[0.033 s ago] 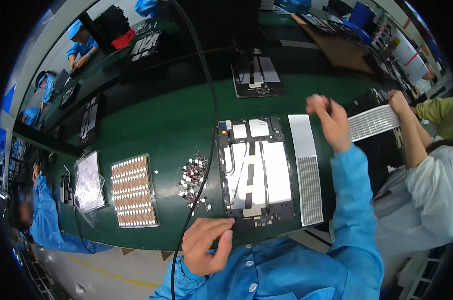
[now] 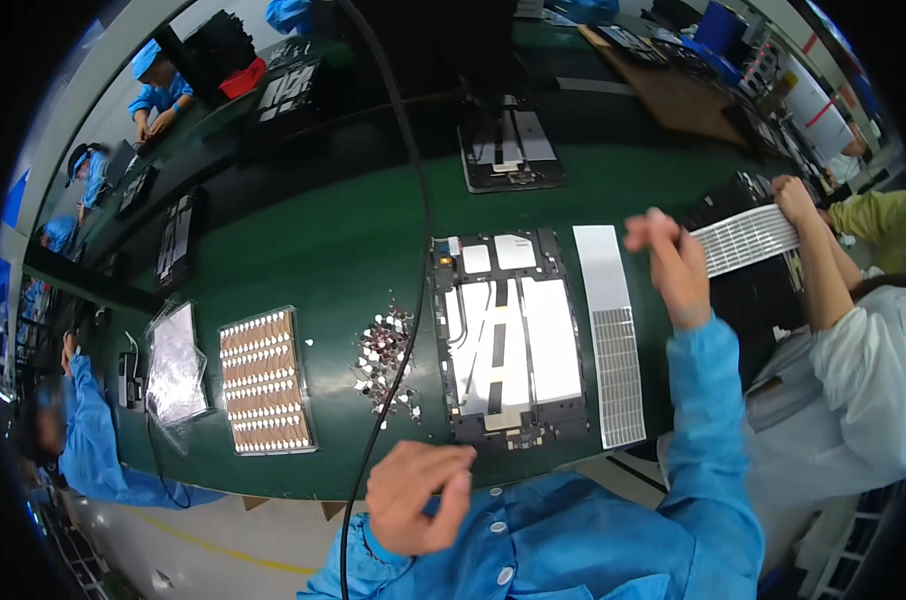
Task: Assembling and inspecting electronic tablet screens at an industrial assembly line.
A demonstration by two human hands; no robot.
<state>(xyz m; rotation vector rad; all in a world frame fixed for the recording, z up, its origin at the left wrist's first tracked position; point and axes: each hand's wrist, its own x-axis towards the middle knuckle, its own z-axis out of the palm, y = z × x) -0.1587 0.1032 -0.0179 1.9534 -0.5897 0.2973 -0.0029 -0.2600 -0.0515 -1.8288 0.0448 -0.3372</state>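
An opened tablet-like device [image 2: 533,335], with silvery battery panels and dark edges, lies in front of me. My left hand [image 2: 420,497] is at its lower left corner, fingers bent together and thumb apart, with nothing visible in it. Over the bench, to the right of a long white strip sheet [image 2: 618,375] of small labels, my right hand [image 2: 676,265] is raised with fingers drawn together. Anything between those fingertips is too small or hidden to make out. A pile of small dark and white parts [image 2: 385,360] lies left of the device.
A tray [image 2: 266,380] with rows of small brown-and-white parts and a clear plastic bag [image 2: 178,360] lie to the left. A black cable [image 2: 420,170] hangs across the view. Another opened device [image 2: 513,150] lies farther back. At right, a co-worker's hand [image 2: 795,200] holds a label sheet.
My right hand has shifted slightly right and down, and its fingers have turned a little. My left hand has dropped slightly from the device's corner.
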